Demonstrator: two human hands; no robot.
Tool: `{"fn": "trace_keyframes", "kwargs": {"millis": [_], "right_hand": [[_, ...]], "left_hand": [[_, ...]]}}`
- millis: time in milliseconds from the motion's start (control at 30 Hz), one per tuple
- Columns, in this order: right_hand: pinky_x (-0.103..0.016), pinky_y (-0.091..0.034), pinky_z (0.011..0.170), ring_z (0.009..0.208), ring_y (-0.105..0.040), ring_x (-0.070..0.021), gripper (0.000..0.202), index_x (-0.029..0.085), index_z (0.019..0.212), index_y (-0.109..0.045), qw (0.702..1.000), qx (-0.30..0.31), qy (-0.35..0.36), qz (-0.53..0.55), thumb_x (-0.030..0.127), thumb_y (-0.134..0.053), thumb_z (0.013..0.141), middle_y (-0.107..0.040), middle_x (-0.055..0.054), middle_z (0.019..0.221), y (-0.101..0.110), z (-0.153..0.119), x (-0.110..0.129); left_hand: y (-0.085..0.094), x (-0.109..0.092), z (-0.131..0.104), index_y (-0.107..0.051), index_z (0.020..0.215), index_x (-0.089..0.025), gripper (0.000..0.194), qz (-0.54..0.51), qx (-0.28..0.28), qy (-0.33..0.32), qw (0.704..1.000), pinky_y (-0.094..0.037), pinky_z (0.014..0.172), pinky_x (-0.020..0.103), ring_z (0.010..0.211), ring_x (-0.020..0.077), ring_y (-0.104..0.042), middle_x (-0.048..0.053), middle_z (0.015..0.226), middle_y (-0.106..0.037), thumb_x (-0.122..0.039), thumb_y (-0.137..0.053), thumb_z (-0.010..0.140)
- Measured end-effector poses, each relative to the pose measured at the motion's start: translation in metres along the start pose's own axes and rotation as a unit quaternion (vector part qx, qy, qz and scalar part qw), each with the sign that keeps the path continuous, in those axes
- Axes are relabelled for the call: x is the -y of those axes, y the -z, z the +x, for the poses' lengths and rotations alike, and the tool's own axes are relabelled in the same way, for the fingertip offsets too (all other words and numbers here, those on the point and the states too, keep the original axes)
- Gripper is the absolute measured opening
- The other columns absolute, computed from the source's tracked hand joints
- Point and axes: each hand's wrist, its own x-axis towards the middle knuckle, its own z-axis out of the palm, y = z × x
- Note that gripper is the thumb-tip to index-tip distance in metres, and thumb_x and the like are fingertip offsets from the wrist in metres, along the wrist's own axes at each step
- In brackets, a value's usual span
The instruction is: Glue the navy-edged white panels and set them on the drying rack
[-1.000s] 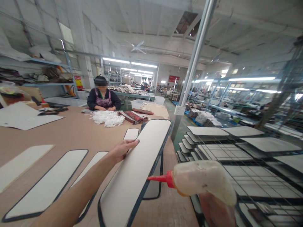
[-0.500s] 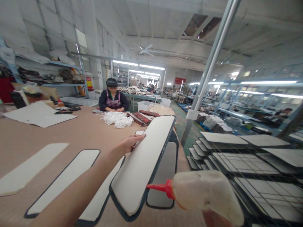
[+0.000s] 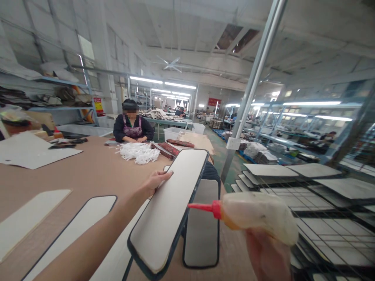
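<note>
My left hand [image 3: 154, 182] grips the left edge of a long white panel with a dark rim [image 3: 168, 207] and holds it tilted above the brown table [image 3: 88, 171]. My right hand [image 3: 268, 257] squeezes around a cloudy glue bottle with a red nozzle [image 3: 252, 216]; the nozzle tip sits just right of the panel's dark rim. Below the raised panel another dark-rimmed panel [image 3: 202, 230] lies flat at the table's right edge. More such panels [image 3: 73, 230] lie to the left.
A person [image 3: 132, 127] sits at the table's far side beside a heap of white cord [image 3: 139, 152]. Wire racks [image 3: 307, 195] carrying flat panels stand to the right. A metal pole [image 3: 252, 89] rises by the table's corner. Shelving lines the left wall.
The raised panel has swung slightly left and nearer me. The glue bottle's nozzle has come up closer to the panel's rim. My view shifted a little.
</note>
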Motion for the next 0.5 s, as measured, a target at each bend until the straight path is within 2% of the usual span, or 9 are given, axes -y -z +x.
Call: {"fn": "trace_keyframes", "kwargs": {"millis": [100,233,333,500], "right_hand": [[-0.028,-0.057,0.076,0.083,-0.067,-0.0193,0.055,0.025,0.102,-0.072,0.997,-0.061,0.034,0.042,0.02,-0.091,0.051,-0.074,0.0,0.095,-0.014,0.029,0.005],[-0.028,-0.057,0.075,0.08,-0.065,-0.0184,0.06,0.024,0.098,-0.071,0.994,-0.095,0.048,0.017,0.016,-0.093,0.043,-0.072,0.001,0.092,-0.012,0.051,-0.002],[-0.031,-0.058,0.073,0.077,-0.065,-0.0197,0.06,0.023,0.1,-0.069,0.995,-0.084,0.053,-0.012,0.018,-0.092,0.045,-0.071,0.0,0.091,-0.003,0.052,-0.007],[-0.029,-0.059,0.064,0.074,-0.067,-0.0213,0.06,0.021,0.103,-0.07,0.999,-0.037,0.02,-0.018,0.02,-0.092,0.048,-0.073,-0.004,0.089,0.002,0.035,-0.009]], "left_hand": [[-0.004,0.001,-0.006,-0.073,0.072,-0.015,0.048,0.011,0.026,-0.001,1.0,-0.051,0.05,0.027,0.055,0.0198,-0.067,0.005,0.064,-0.076,-0.048,-0.092,0.041],[-0.008,-0.002,-0.01,-0.074,0.078,-0.015,0.054,0.019,0.057,-0.004,0.998,-0.052,0.051,0.027,0.058,0.021,-0.068,0.006,0.068,-0.077,-0.051,-0.091,0.041],[-0.009,-0.004,-0.011,-0.073,0.079,-0.015,0.057,0.018,0.064,-0.005,0.998,-0.052,0.053,0.027,0.061,0.0219,-0.069,0.007,0.069,-0.077,-0.053,-0.091,0.039],[-0.011,-0.004,-0.008,-0.074,0.076,-0.014,0.061,0.011,0.07,-0.004,0.998,-0.053,0.053,0.028,0.058,0.0217,-0.068,0.008,0.067,-0.076,-0.056,-0.091,0.034]]}}
